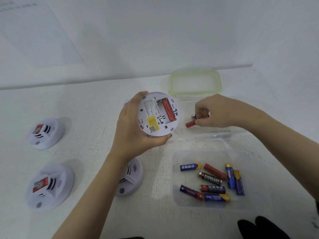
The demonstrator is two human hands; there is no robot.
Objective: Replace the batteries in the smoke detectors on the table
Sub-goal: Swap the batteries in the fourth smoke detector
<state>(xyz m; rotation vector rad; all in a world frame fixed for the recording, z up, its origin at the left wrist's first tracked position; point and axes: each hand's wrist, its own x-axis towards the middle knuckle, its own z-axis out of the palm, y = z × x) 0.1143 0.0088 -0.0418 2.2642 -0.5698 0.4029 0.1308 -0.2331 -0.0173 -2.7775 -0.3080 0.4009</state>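
Left hand (pixel 131 133): detector (pixel 155 114); right hand (pixel 218 112): battery (pixel 190 124)

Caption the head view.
Left hand holds an open smoke detector with a fitted battery; right hand pinches a loose red battery.

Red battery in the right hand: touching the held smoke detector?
Apart. Head view shows a clear gap between the red battery, pinched by the right hand, and the smoke detector.

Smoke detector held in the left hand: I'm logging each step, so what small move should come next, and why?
Probably carry the red battery pinched by the right hand over to the smoke detector in the left hand and seat it in the empty bay: the open compartment holds only one installed battery, with a bare slot beside it.
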